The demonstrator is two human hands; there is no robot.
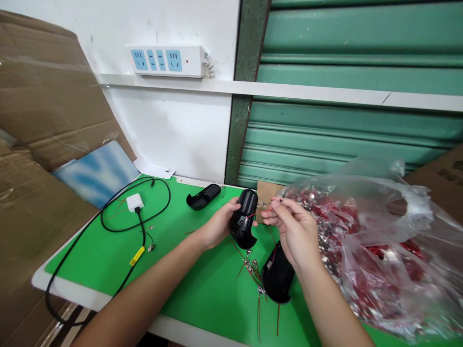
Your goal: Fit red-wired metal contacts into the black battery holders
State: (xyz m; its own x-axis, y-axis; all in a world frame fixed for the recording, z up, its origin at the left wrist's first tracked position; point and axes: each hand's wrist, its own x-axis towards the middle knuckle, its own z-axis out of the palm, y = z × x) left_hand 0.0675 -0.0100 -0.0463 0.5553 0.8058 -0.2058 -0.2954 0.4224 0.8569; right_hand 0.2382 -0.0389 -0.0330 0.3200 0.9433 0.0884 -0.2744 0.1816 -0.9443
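Note:
My left hand (219,223) is closed around the side of a black plastic shell (243,231), held tilted above the green mat. A small connector shows inside the shell, with a thin red wire (255,213) running from it toward my right hand. With thumb and fingertips pinched, my right hand (294,226) grips thin wires at the shell's upper right. Under my right wrist lies a second black shell (278,275) with a red wire and a small pale connector. Several small metal parts with red wires (250,266) are scattered below the held shell.
Another black shell (203,196) lies farther back. At left are a white adapter (135,203) and a looped black cable (103,226). A clear plastic bag (383,270) of red and silver parts fills the right. Cardboard (43,96) stands at left; a power strip (164,60) hangs on the wall.

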